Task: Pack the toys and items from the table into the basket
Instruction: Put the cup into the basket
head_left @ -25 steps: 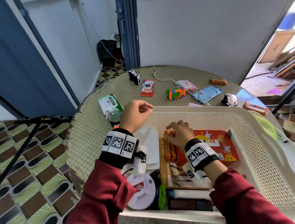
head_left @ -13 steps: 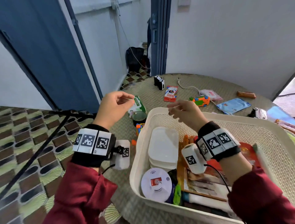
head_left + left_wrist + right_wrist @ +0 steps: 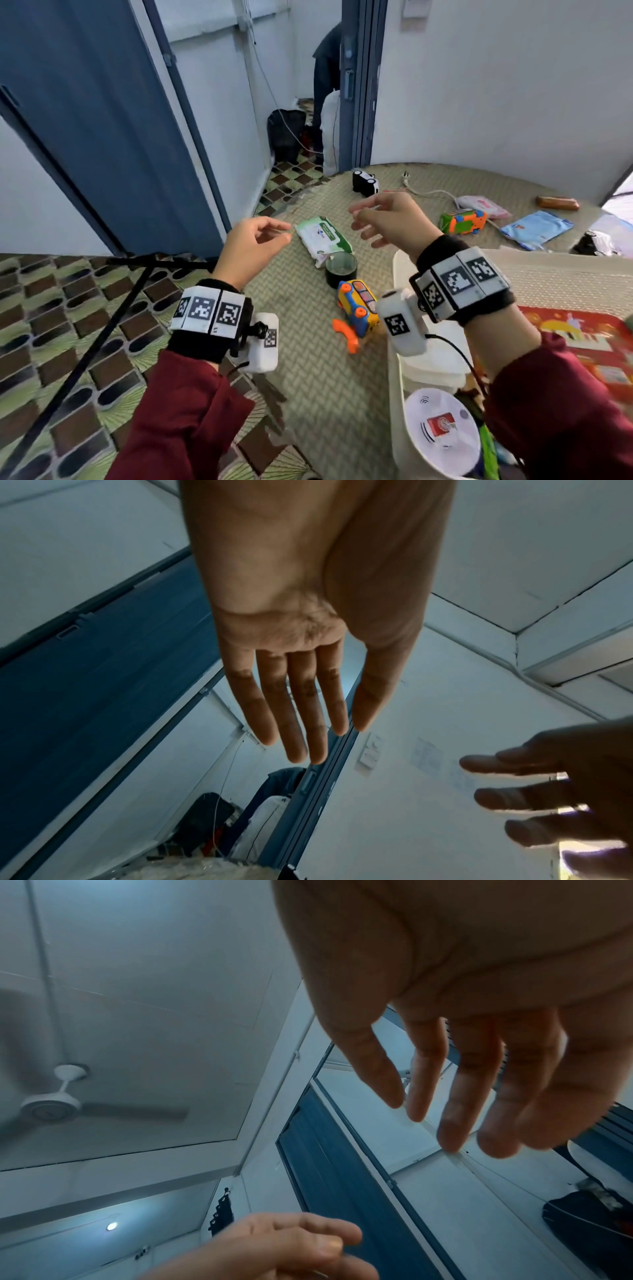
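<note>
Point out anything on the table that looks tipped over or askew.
The yellow toy bus beside the basket lies on its side, wheels showing, with its orange handset sprawled loose. The black-and-white toy car at the far edge also looks tipped. Nothing appears spilled.

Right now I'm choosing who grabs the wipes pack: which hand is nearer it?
Left. The left hand hovers just beside the wipes pack; the right hand hovers slightly farther off on its other side.

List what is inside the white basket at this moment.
In the white basket: a round white device at the near corner, a white lidded box beyond it, a red toy piano card. The right forearm covers the middle, so other contents cannot be seen.
</note>
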`<state>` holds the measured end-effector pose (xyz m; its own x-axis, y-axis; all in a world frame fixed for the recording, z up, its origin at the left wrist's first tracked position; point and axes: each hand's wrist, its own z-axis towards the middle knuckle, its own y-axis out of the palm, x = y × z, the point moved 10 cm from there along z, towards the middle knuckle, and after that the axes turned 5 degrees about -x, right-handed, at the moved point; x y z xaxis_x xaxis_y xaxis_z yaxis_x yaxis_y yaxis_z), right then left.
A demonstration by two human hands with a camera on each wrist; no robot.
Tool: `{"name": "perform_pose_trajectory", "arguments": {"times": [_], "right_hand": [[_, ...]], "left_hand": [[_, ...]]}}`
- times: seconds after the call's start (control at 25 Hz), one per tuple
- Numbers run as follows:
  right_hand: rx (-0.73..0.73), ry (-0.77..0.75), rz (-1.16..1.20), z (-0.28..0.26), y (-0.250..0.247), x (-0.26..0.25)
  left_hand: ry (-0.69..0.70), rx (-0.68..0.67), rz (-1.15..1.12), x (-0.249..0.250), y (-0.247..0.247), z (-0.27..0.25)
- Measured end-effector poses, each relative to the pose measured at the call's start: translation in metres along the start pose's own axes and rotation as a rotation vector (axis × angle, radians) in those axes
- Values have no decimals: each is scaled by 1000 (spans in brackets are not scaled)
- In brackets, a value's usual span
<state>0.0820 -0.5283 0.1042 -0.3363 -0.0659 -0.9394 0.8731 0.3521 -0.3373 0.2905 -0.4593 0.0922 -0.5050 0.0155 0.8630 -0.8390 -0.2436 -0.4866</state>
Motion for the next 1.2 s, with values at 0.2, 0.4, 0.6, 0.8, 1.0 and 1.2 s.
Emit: {"name": "perform_pose_trajectory", "arguments": {"times": [0.2,0.4,0.6,0.8,1.0,1.2], "right_hand": [[160,130,44,20,50,22],[129,313,103,18,112,84],[180,453,-24,19,139,164],[263,428,-125,30,135,202],[372,347,-283,61,111,209],[439,358,-398,97,90,204]], "left_hand": [[-78,-169,57,-71,4,36],[-237,-349,151,-170,43,42],[-340,-536,265,-244,85,25],[-309,-707,307,-275,123,14],[-290,-853,421,-298,154,4],[-299,-898,597,-307,161,0]]}}
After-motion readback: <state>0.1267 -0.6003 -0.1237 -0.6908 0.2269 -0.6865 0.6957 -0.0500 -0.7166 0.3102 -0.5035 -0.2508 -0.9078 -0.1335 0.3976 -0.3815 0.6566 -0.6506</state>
